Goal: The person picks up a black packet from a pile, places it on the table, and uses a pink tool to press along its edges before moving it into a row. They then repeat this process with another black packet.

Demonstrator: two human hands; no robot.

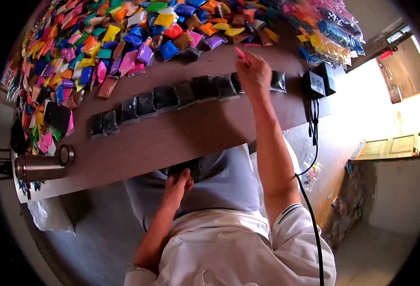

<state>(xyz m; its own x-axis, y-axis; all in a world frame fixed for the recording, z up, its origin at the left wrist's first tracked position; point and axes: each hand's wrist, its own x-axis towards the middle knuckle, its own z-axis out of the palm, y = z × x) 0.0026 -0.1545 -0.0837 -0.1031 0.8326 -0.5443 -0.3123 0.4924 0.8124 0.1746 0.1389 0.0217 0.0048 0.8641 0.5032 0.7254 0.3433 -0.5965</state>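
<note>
A row of small black packets [166, 97] runs across the brown table, each in clear wrapping. Over the row's right part, my right hand [255, 75] is closed on a slim pink piece [240, 53] whose kind I cannot make out, and the forearm and hand cover part of the row. Down at my lap, below the table's front edge, my left hand [179, 185] is curled closed against a flat black thing [190, 170]. Most of that thing is hidden by the hand and the table's shadow.
A large heap of colourful packets [109, 33] covers the back and left. Bundled clear bags of packets [331, 40] lie at the far right, near a small black box [313, 85] with cables. A metal flask [40, 168] lies at the left, its lid [67, 155] beside it.
</note>
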